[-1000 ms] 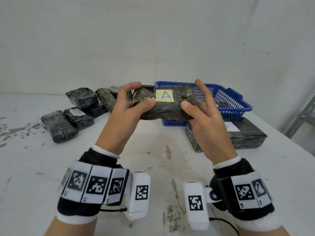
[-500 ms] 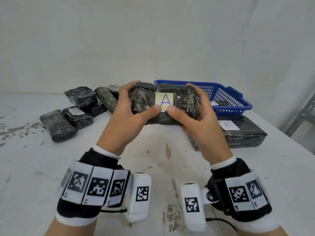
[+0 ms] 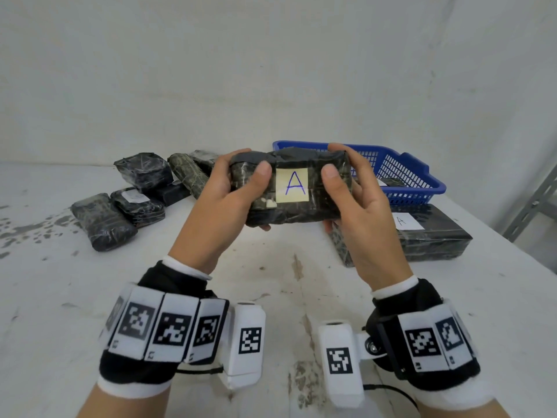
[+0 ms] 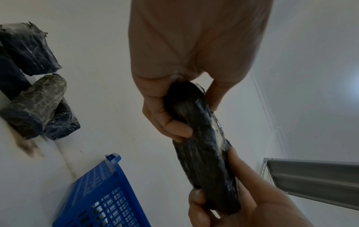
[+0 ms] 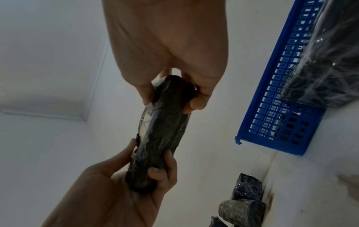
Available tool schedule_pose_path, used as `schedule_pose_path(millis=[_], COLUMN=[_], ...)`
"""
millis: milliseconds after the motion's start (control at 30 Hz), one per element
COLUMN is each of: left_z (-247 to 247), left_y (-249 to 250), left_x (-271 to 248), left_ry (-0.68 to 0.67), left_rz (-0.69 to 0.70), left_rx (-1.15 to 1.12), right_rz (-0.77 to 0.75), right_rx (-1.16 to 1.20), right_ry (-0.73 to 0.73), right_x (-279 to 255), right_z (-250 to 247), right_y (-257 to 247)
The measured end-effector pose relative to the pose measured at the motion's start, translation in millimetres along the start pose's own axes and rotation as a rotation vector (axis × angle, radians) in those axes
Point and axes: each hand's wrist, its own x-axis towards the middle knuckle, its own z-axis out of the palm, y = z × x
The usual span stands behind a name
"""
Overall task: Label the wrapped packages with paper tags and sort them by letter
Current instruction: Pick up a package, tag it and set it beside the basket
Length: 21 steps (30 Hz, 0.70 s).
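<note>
1. Head view: you are holding the wrapped package [image 3: 289,188] up over the middle of the table [image 3: 60,297], its long axis running left to right. Your left hand [image 3: 229,200] is gripping its left end and your right hand [image 3: 358,206] its right end, thumbs flanking the yellow "A" tag [image 3: 293,185]. The labelled "A" package [image 3: 422,236] by the right edge, in front of the blue basket [image 3: 416,179], is lying nearer your right hand.
2. Left wrist view: your left fingers [image 4: 165,121] are curling round the package end.
3. Right wrist view: your right fingers [image 5: 198,98] are wrapping the other end likewise, with the basket just beyond.
</note>
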Motion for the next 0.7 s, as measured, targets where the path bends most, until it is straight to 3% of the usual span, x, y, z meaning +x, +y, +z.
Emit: schedule_pose_path(millis=[567,700], left_z=[6.6,5.2], left_y=[-6.7,-4.7], left_x=[-2.6,-5.4], left_ry=[0.042,-0.042], left_rz=[0.074,0.121], left_rx=[0.188,0.261], right_rz=[-0.056,-0.078], right_rx=[0.023,0.057], right_ry=[0.065,0.036], right_x=[-1.5,-0.3], right_z=[4.0,2.2], right_y=[-1.2,-0.6])
